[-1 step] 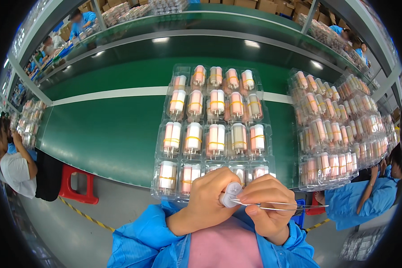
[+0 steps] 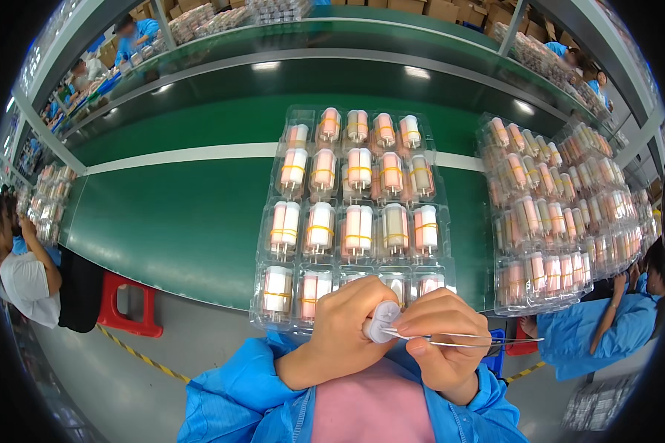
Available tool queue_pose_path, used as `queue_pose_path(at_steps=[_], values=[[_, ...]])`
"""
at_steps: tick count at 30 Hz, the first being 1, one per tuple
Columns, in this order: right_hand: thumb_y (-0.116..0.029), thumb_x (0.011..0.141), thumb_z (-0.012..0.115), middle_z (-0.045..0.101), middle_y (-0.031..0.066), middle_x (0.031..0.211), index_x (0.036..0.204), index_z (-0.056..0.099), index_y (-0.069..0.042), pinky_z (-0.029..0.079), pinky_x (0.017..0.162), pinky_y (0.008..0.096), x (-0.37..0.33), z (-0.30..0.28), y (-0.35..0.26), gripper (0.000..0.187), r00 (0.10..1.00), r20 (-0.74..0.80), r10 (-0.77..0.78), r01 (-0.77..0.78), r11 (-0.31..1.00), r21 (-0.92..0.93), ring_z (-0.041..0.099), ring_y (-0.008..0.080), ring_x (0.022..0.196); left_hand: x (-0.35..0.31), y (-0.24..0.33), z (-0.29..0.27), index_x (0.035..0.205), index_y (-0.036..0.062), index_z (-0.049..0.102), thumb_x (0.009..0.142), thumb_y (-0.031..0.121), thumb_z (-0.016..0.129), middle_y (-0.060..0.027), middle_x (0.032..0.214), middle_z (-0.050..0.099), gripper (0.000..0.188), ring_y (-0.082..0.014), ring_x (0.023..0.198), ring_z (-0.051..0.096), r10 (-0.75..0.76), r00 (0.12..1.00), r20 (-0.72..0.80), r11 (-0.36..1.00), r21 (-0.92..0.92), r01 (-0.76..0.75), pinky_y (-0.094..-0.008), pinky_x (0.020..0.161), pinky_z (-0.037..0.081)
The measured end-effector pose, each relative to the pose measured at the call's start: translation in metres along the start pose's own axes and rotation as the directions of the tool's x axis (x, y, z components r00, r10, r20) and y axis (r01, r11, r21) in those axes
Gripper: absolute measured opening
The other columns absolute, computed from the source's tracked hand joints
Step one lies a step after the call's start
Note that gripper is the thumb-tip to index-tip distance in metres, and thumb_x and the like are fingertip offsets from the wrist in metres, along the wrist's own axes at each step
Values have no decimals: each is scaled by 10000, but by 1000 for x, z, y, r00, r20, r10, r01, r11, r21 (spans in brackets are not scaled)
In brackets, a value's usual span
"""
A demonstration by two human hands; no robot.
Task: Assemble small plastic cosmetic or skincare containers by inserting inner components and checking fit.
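Observation:
Fingers closed round it, my left hand [image 2: 347, 328] grips a pale two-lobed tube piece [image 2: 383, 322], its end face turned up and to the right. My right hand [image 2: 447, 336] pinches metal tweezers [image 2: 465, 342]. The tweezer tips touch or nearly touch the lower part of that end face; I cannot make out whether anything is between them. Most of the piece is hidden inside my left fist. Just beyond my hands stands a clear plastic tray [image 2: 261, 255] holding rows of pink, white and grey paired tubes [image 2: 358, 227] bound with yellow bands, metal pins showing at their lower ends.
The trays rest on a green conveyor belt [image 2: 170, 207] with a white stripe. More filled trays [image 2: 539, 214] stand at the right. Co-workers sit at both sides, one in white [image 2: 29, 284] and one in a blue smock [image 2: 598, 325]. A red stool [image 2: 129, 304] is at the left.

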State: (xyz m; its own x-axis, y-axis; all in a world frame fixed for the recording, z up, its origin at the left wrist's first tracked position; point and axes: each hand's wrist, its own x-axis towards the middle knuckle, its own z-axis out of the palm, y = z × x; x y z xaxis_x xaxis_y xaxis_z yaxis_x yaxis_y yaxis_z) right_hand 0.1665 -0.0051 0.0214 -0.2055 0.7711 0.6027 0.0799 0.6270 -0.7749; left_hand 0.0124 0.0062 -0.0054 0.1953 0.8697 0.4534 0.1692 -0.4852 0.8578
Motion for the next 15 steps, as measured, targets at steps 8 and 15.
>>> queue_pose_path(at_steps=[8, 15], values=[[-56, 740, 759, 691, 118, 815, 864, 689, -6, 514, 632, 318, 0, 2, 1, 151, 1000, -29, 3, -3, 1000, 3, 645, 249, 701, 2, 0, 0, 793, 44, 562, 625, 1, 719, -92, 710, 548, 234, -283, 615, 562, 44, 999, -29, 998, 56, -42, -356, 528, 442], [-24, 727, 745, 690, 116, 807, 834, 678, -6, 508, 631, 315, -2, 6, 1, 128, 998, -59, 34, -33, 999, 10, 642, 247, 697, 1, -1, 1, 789, 47, 558, 625, -3, 713, -95, 707, 543, 231, -287, 615, 558, 51, 998, -33, 996, 74, -48, -358, 527, 441]])
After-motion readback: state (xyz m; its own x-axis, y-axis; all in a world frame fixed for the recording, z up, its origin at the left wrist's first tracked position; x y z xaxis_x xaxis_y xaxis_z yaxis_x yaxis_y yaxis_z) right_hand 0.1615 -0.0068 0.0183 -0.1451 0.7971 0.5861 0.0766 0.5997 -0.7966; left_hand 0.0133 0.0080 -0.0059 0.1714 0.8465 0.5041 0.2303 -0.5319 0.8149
